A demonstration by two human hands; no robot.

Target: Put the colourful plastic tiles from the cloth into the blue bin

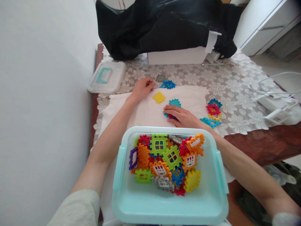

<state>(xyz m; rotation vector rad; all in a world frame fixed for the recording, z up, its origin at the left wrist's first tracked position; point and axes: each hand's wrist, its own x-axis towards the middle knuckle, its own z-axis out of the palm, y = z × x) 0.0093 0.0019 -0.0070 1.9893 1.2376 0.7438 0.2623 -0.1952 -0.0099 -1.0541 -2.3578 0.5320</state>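
Right hand (pixel 182 115), fingers extended and close together, resting over a blue-and-red plastic waffle block (pixel 167 115) partly hidden beneath them, teal block (pixel 175 103) just beyond the fingertips; left hand (pixel 142 89) loosely curled, seemingly empty, near a yellow block (pixel 159 97) on white cloth (pixel 190 100)
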